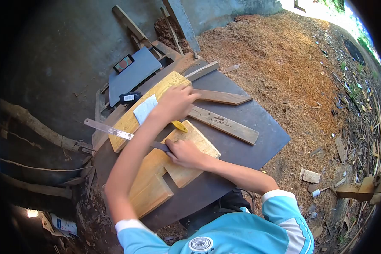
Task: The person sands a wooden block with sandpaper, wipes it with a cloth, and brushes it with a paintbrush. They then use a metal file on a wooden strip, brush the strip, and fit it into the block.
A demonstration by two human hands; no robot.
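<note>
My right hand is closed around the dark end of a long, flat metal strip, with a hole at its far end, like a steel ruler. The strip crosses beneath my left forearm. Under my right hand lies a light wooden board with a notch cut in its near edge. My left hand is over a yellowish plank, its fingers curled; what they hold, if anything, is hidden. A white sheet of paper lies beside the left wrist. A yellow oval piece shows between the hands.
Brown wood strips lie on the dark tabletop. A grey panel at the back carries a phone and a black item with a white label. Wood shavings cover the ground beyond; wooden poles stand left.
</note>
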